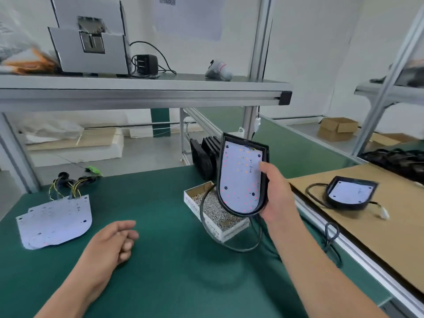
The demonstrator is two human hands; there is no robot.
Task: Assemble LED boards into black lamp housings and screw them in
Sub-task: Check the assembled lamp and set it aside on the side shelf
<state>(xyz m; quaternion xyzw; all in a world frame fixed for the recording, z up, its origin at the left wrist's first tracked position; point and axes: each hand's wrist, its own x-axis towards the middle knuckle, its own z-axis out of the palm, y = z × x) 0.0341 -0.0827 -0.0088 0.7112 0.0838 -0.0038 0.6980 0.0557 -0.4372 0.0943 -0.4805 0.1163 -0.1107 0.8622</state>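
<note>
At the far left a stack of white LED boards point(55, 222) lies flat on the green mat point(165, 267), with yellow and black wires point(66, 185) running from its far edge. Just right of the stack, the left hand point(114, 239) rests on the mat, its fingers loosely curled and holding nothing. Past the middle sits an open box of screws point(213, 211). Behind it a row of empty black housings point(204, 156) stands on edge near the frame post.

Above the box, the right hand point(275, 196) holds a lamp housing point(264, 191) lifted off the mat and nearly upright, rounded end down. The fingers wrap round the housing's right side and back, and the thumb presses on the face of the LED board point(238, 180) seated inside. A black cable point(243, 247) hangs from the housing and loops down to the mat beside the box.

To the right, beyond the aluminium rail, a second housing point(348, 204) with a board in it lies face up on a brown cardboard sheet point(378, 244). Its cable curls to the left, and a white plug point(384, 213) lies at its right.
</note>
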